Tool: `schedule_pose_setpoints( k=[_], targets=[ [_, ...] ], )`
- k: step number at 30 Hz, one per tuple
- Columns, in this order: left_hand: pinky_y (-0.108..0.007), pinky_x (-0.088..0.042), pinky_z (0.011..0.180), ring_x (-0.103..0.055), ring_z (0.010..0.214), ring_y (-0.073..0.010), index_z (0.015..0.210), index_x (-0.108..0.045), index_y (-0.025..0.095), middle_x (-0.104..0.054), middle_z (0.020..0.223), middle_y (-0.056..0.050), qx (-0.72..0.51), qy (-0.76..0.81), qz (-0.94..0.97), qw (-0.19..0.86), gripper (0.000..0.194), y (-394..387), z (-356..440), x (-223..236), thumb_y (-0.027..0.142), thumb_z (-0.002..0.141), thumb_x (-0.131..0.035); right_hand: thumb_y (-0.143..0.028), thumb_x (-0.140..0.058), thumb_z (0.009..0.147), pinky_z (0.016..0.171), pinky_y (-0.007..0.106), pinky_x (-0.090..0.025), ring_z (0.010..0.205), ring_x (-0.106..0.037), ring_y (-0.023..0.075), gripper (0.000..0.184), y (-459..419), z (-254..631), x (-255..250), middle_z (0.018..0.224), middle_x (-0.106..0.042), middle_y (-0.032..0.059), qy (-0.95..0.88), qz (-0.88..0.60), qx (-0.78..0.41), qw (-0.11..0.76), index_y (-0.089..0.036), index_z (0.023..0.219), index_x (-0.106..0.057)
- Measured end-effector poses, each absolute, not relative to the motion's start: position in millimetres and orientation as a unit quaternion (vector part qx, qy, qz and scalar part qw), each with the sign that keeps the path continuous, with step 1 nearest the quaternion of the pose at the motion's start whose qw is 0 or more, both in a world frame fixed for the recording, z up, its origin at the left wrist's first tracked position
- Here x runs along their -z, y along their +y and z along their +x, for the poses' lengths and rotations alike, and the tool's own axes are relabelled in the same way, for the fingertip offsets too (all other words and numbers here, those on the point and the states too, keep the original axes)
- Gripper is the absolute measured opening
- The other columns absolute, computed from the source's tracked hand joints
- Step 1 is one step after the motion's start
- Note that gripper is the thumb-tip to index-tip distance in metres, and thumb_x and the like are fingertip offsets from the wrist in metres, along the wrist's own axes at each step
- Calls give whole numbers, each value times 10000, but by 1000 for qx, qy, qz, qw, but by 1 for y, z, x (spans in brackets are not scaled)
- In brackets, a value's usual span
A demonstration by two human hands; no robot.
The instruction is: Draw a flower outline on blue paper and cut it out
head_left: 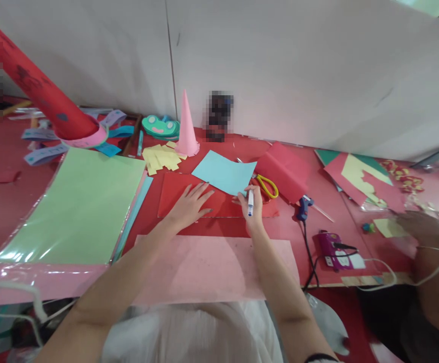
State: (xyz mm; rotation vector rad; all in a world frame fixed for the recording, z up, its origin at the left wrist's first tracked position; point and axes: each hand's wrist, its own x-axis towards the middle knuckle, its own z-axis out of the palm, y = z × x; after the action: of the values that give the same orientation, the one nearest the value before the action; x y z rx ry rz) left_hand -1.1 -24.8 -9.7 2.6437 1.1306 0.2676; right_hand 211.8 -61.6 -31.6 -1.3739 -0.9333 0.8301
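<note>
My left hand [192,204] lies flat with fingers spread on a red sheet [219,207], just below a light blue sheet of paper [224,172]. In my right hand [254,204] is a white marker [250,201] with a blue end, pinched between the fingers at the blue sheet's lower right corner. Yellow-handled scissors [268,186] rest just beyond that hand, their blades partly hidden by the blue paper. Nearer to me, a pale pink sheet [215,267] spans the table between my forearms.
Left are green paper in a clear sleeve [79,206] and a leaning red tube [41,75]. A pink cone [186,131] stands at the back by yellow paper pieces [162,159]. Rightward are a glue gun [304,207], a purple power strip [336,249] and another person's hand [424,227].
</note>
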Motion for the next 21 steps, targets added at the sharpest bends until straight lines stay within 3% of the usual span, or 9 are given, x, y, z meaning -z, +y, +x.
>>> schedule_pose_setpoints(
  k=[4,7,11,13,16,18,21],
  targets=[
    [-472,-148,1188,-272,1437,-253,1435,-395,192,-346,1538,-104,-104,391,907,113,515,-19,-6,11,390,964,-460,-286,-707,652,627,330,-605,547,-623,108,325,-59,224,24,679,-476,-92,-356,-571,-429,602,-247,816,-429],
    [-439,-163,1190,-265,1441,-233,1440,-386,187,-325,1550,-88,-138,407,897,105,494,-15,-7,8,300,961,-440,-261,-711,654,655,308,-604,600,-637,114,314,-61,231,12,664,-533,-84,-332,-534,-493,601,-248,817,-444],
    [-395,-338,1106,-527,1258,-218,1314,-543,196,-590,1343,-75,-185,460,854,158,456,-13,-6,8,119,926,-315,-316,-729,681,564,245,-572,600,-638,110,330,-65,228,0,688,-571,-77,-354,-495,-509,609,-258,838,-444],
    [-376,-469,935,-652,1019,-241,1176,-637,203,-713,1071,-72,-227,519,796,214,389,-13,-7,8,193,940,-327,-411,-683,741,511,217,-543,615,-646,99,329,-65,226,-1,862,-642,-47,-357,-475,-452,666,-270,886,-424],
    [-328,-493,708,-642,768,-237,931,-683,176,-677,774,-47,-332,577,662,345,382,-14,-7,11,469,919,-440,-473,-649,777,472,193,-514,618,-644,78,355,-61,226,0,1128,-655,3,-340,-463,-372,729,-280,945,-403],
    [-314,-481,698,-616,756,-219,846,-666,169,-649,752,-32,-399,554,574,452,449,-14,-7,13,595,840,-526,-456,-676,766,463,184,-505,608,-640,69,367,-59,228,2,1166,-654,14,-324,-456,-370,742,-276,948,-413],
    [-321,-474,760,-604,798,-205,813,-660,173,-650,791,-25,-443,500,489,560,486,-15,-4,17,650,724,-646,-423,-689,767,462,176,-500,595,-638,59,340,-57,230,4,1153,-663,11,-302,-450,-382,749,-269,937,-437]
  ],
)
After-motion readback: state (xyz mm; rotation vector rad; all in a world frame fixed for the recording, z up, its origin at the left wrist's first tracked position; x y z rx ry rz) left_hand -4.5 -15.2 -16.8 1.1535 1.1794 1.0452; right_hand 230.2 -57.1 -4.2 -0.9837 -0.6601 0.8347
